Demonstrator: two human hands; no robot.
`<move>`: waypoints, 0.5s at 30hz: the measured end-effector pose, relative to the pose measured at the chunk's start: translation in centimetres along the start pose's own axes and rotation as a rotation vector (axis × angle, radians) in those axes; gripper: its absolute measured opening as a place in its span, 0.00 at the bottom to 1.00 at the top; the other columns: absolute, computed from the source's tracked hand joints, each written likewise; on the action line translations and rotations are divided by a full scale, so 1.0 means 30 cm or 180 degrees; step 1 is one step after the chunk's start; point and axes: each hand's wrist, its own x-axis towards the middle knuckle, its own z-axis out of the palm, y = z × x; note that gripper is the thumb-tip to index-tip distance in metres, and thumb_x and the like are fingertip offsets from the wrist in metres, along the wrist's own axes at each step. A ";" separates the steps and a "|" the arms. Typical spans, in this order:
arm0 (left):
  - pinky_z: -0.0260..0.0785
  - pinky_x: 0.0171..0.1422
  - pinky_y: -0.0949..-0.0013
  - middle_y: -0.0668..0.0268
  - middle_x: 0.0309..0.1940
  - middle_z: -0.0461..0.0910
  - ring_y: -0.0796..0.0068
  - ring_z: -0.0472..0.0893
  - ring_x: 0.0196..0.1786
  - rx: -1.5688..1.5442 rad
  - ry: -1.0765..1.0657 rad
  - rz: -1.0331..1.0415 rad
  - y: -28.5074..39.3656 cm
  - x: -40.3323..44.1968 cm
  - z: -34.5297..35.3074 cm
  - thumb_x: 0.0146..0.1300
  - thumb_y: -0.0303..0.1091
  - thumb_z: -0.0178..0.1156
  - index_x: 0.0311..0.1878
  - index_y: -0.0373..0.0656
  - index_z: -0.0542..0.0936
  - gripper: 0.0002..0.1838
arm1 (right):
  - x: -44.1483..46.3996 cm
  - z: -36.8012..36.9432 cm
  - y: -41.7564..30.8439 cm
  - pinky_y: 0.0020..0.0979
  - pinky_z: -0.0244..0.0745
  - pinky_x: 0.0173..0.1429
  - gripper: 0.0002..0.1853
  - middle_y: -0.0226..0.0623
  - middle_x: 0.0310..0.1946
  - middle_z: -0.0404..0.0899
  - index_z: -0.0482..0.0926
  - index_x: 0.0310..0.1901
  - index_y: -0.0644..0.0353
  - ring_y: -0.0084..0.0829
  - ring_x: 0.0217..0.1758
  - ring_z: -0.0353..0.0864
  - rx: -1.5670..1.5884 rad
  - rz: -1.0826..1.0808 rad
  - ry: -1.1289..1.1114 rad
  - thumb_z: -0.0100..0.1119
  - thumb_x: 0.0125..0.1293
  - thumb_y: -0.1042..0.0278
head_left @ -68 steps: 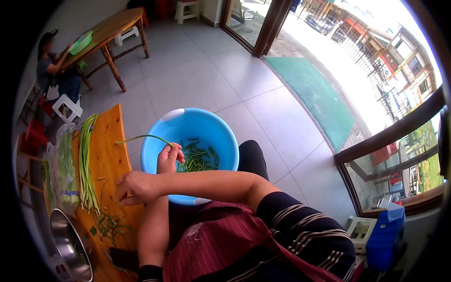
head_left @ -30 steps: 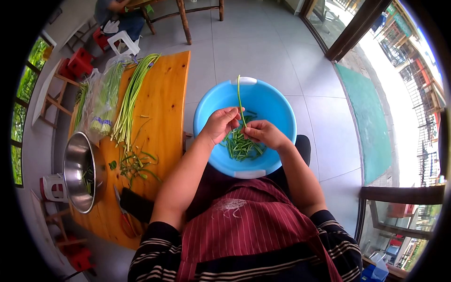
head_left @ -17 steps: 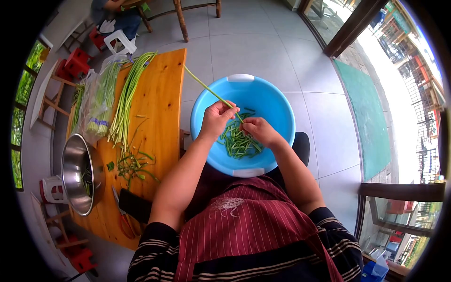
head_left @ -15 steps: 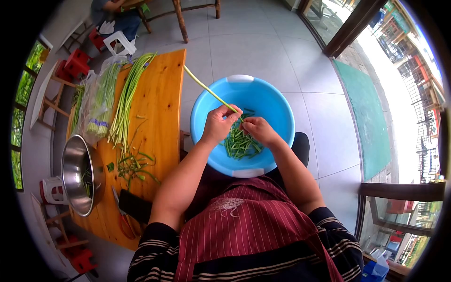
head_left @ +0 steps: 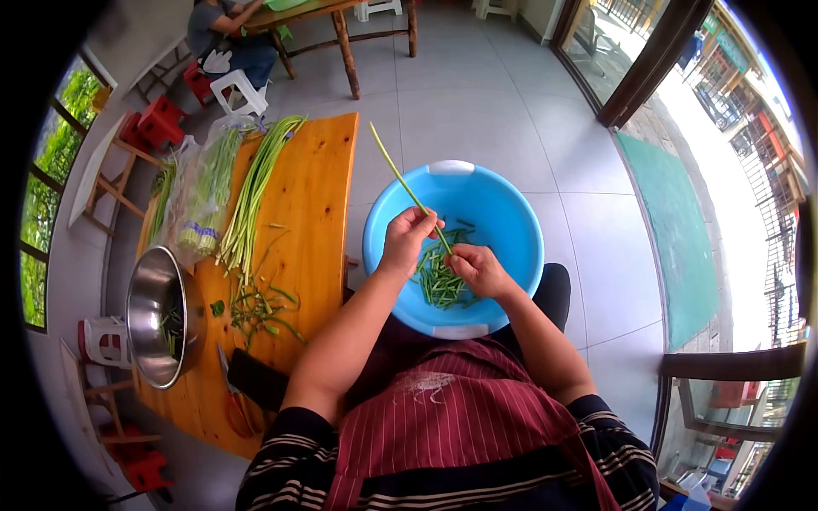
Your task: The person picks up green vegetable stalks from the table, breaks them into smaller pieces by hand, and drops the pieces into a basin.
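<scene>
A long green garlic scape (head_left: 396, 171) slants up and away to the left, pinched in both hands over the blue basin (head_left: 382, 277). My left hand (head_left: 409, 241) grips it partway along, thumb against fingers. Just below and to the right, my right hand (head_left: 479, 270) is closed round its lower end. Cut pieces of garlic scape (head_left: 443, 285) lie in the bottom of the basin beneath my hands. On the wooden table (head_left: 319, 200) to the left rests a loose bunch of whole garlic scapes (head_left: 260, 192), with a plastic-wrapped bundle (head_left: 204, 200) beside it.
A steel bowl (head_left: 141, 319) holding dark green bits stands on the table. Trimmed scraps (head_left: 256, 313), orange-handled scissors (head_left: 236, 413) and a black flat object (head_left: 258, 377) lie closer to me. Another person (head_left: 223, 34) sits at a far table. Glass doors stand at right.
The view has shifted, so everything sits lower in the frame. The scape now stands more steeply, and my right hand has moved slightly down along its lower end.
</scene>
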 end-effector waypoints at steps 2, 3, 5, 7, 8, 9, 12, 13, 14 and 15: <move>0.65 0.36 0.79 0.67 0.27 0.76 0.81 0.71 0.26 -0.0393 0.0061 -0.0250 -0.015 -0.011 0.003 0.59 0.30 0.54 0.33 0.41 0.74 0.04 | -0.014 0.002 -0.048 0.25 0.64 0.28 0.06 0.34 0.19 0.69 0.74 0.29 0.63 0.22 0.23 0.67 -0.0322 -0.0338 0.0075 0.46 0.57 0.73; 0.64 0.36 0.79 0.67 0.26 0.76 0.82 0.70 0.25 -0.0771 0.0102 -0.0478 -0.013 -0.011 0.006 0.59 0.30 0.54 0.33 0.42 0.74 0.03 | -0.016 0.004 -0.054 0.25 0.65 0.28 0.06 0.35 0.19 0.69 0.73 0.29 0.63 0.23 0.23 0.67 -0.0333 -0.0658 0.0008 0.46 0.57 0.73; 0.64 0.37 0.77 0.67 0.26 0.75 0.80 0.71 0.27 -0.1018 0.0332 -0.0424 -0.013 0.031 -0.055 0.59 0.30 0.54 0.33 0.42 0.73 0.03 | -0.024 0.010 -0.077 0.25 0.65 0.28 0.06 0.36 0.20 0.69 0.73 0.29 0.63 0.23 0.23 0.67 -0.0354 -0.0993 -0.0080 0.46 0.57 0.72; 0.65 0.40 0.74 0.66 0.27 0.74 0.77 0.72 0.29 -0.1096 0.0367 -0.0098 0.030 0.049 -0.078 0.59 0.30 0.54 0.33 0.42 0.73 0.03 | -0.053 0.030 -0.098 0.23 0.63 0.27 0.06 0.33 0.20 0.70 0.73 0.32 0.62 0.21 0.22 0.66 -0.0170 -0.1580 -0.0415 0.45 0.59 0.72; 0.65 0.40 0.74 0.66 0.27 0.74 0.77 0.72 0.29 -0.1118 0.0390 -0.0095 0.033 0.042 -0.075 0.59 0.30 0.54 0.33 0.42 0.73 0.03 | -0.054 0.037 -0.093 0.23 0.63 0.27 0.06 0.33 0.20 0.70 0.73 0.32 0.62 0.21 0.22 0.66 -0.0175 -0.1564 -0.0444 0.45 0.59 0.72; 0.64 0.39 0.76 0.67 0.27 0.75 0.79 0.72 0.29 -0.1002 0.0211 -0.0307 0.037 0.033 -0.061 0.58 0.30 0.54 0.33 0.43 0.73 0.03 | -0.050 0.042 -0.082 0.21 0.62 0.27 0.06 0.32 0.20 0.69 0.72 0.34 0.62 0.21 0.21 0.65 0.0694 -0.1000 -0.0121 0.44 0.60 0.72; 0.62 0.38 0.79 0.68 0.28 0.76 0.82 0.72 0.32 -0.0896 -0.0191 -0.0520 0.019 0.013 -0.025 0.57 0.31 0.56 0.32 0.44 0.75 0.03 | -0.003 0.003 -0.061 0.17 0.57 0.25 0.08 0.30 0.21 0.70 0.71 0.39 0.59 0.19 0.21 0.64 0.1724 -0.0076 0.0369 0.41 0.64 0.70; 0.62 0.38 0.79 0.68 0.29 0.76 0.82 0.72 0.32 -0.0608 -0.0225 -0.0681 0.018 0.006 -0.016 0.57 0.31 0.56 0.32 0.43 0.75 0.03 | 0.013 -0.006 -0.058 0.18 0.58 0.25 0.08 0.30 0.21 0.70 0.71 0.39 0.59 0.19 0.21 0.65 0.2070 0.0450 0.0522 0.41 0.64 0.68; 0.62 0.39 0.79 0.68 0.30 0.77 0.83 0.72 0.32 -0.0313 -0.0259 -0.0849 0.020 -0.001 -0.008 0.56 0.32 0.57 0.32 0.43 0.76 0.04 | 0.023 -0.012 -0.058 0.18 0.59 0.25 0.09 0.30 0.22 0.70 0.72 0.38 0.59 0.19 0.22 0.66 0.2418 0.0986 0.0681 0.41 0.64 0.66; 0.62 0.40 0.78 0.68 0.31 0.77 0.83 0.72 0.33 -0.0176 -0.0391 -0.0894 0.030 -0.008 -0.006 0.56 0.32 0.58 0.33 0.42 0.76 0.05 | 0.028 -0.012 -0.068 0.18 0.60 0.25 0.10 0.30 0.24 0.71 0.72 0.38 0.59 0.19 0.22 0.66 0.2494 0.1213 0.0635 0.41 0.65 0.65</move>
